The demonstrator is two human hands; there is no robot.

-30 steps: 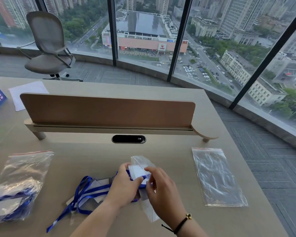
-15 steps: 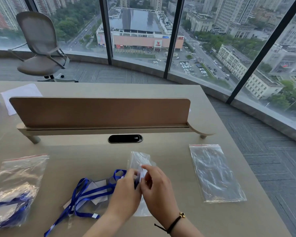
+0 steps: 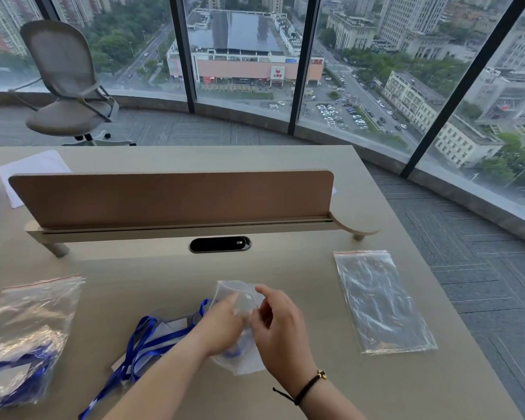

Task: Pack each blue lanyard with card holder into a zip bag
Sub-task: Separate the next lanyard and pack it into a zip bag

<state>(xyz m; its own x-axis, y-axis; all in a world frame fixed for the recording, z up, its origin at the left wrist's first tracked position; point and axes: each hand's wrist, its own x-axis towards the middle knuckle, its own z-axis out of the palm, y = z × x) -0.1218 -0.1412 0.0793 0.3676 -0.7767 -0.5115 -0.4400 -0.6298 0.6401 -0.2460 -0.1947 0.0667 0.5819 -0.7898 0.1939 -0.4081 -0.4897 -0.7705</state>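
Holding a clear zip bag (image 3: pixel 240 301) near the table's (image 3: pixel 285 395) front — left hand (image 3: pixel 222 325) fingers pushing the blue lanyard (image 3: pixel 146 344) inside, right hand (image 3: pixel 281 325) pinching the bag's mouth; no writing readable.

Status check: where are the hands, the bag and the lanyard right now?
Left hand and right hand both grip the clear plastic zip bag. Blue ribbon lanyard mostly outside on the beige desk. Nothing blocking.
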